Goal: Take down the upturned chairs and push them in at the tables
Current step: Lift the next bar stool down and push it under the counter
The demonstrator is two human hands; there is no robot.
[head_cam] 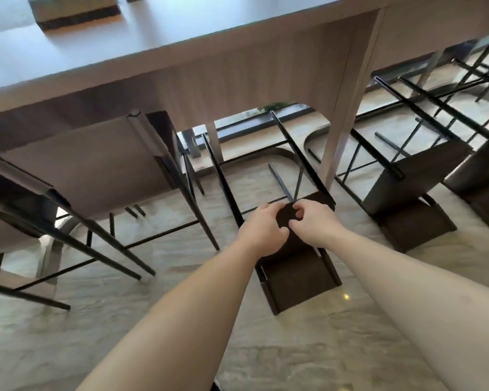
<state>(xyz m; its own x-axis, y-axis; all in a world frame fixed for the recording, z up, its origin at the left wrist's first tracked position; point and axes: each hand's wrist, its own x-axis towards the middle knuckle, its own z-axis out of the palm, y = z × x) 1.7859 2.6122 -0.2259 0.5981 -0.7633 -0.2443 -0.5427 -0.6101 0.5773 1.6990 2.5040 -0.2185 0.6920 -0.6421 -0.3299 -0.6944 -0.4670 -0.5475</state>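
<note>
The surface (124,52) has a pale grey top and light brown wood stripes on its side. The near upturned chair (299,277) is dark brown with black legs. The left chairs (96,159) are grey-brown. The floor (124,334) is creamy with wavy streaks.

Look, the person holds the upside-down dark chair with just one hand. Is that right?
No, it is two hands. The head view shows the left hand and the right hand both gripping the upside-down dark chair.
</note>
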